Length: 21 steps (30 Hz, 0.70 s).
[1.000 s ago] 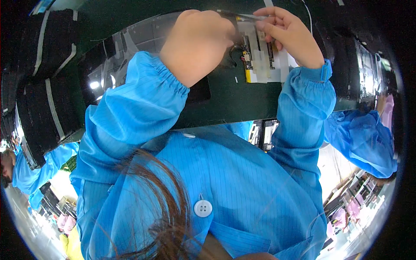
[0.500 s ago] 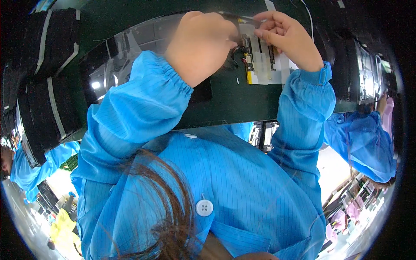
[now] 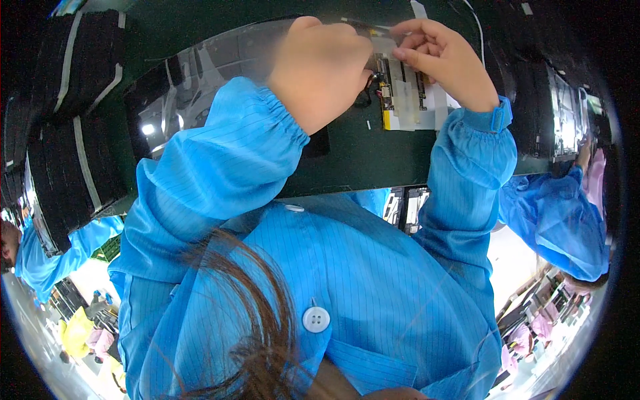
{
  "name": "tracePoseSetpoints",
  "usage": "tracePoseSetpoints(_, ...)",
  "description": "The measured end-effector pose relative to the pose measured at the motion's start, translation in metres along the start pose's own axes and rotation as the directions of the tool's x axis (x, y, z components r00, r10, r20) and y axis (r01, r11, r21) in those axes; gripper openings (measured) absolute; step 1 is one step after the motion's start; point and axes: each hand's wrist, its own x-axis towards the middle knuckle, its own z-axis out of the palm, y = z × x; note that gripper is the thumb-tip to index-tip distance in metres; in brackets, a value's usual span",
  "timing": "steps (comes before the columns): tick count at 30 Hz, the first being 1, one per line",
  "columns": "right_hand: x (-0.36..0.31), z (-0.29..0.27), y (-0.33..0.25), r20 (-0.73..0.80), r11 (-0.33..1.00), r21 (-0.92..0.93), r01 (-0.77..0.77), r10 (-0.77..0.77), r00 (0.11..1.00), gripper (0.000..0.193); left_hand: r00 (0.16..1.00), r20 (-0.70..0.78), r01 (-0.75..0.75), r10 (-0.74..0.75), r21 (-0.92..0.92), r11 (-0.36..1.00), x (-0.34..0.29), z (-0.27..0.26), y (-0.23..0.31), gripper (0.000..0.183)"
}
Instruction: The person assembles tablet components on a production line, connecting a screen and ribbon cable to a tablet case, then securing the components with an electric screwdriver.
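A narrow circuit board strip [image 3: 387,93], with a yellow edge and translucent tape strips [image 3: 404,103] over it, lies on the dark green work surface. My left hand [image 3: 323,70] is just left of it, blurred, with curled fingers turned away; whatever they hold is hidden. On the other side, my right hand [image 3: 450,63] has bent fingers, thumb and index close together over the board's far end. Anything between those fingertips is too small to name. Behind my left hand stretches a large glossy dark panel [image 3: 200,100], reflecting lights.
Stacked black padded pieces with pale strips [image 3: 80,153] stand at the left. A white cable [image 3: 477,27] runs beyond my right hand. A person in a blue sleeve [image 3: 553,217] is at the right, and another blue sleeve [image 3: 73,243] shows at far left.
My left hand has shifted slightly right, closer to the circuit board strip. The board has moved a touch right, while my right hand stays nearly in place.
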Motion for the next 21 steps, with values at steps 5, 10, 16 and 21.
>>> tracePoseSetpoints(5,0.001,0.002,0.002,-0.017,1.000,-0.010,-0.017,0.016,1.000,0.033,1.000,0.009,0.003,-0.003,0.013,1.000,0.002,0.004,0.000,0.015)
tracePoseSetpoints(10,0.001,0.011,-0.010,-0.022,0.996,-0.084,0.000,-0.002,1.000,0.030,1.000,-0.003,-0.015,0.015,0.039,0.999,0.002,0.008,-0.003,0.016)
tracePoseSetpoints(16,0.002,0.013,-0.012,-0.048,0.988,-0.151,-0.022,0.015,0.999,0.028,1.000,0.011,-0.027,0.027,0.011,1.000,0.002,0.009,-0.003,0.014)
tracePoseSetpoints(21,0.002,0.013,-0.010,-0.047,0.989,-0.134,-0.057,0.051,0.998,0.028,0.999,0.038,0.002,-0.004,0.045,0.999,0.002,0.007,0.001,0.014)
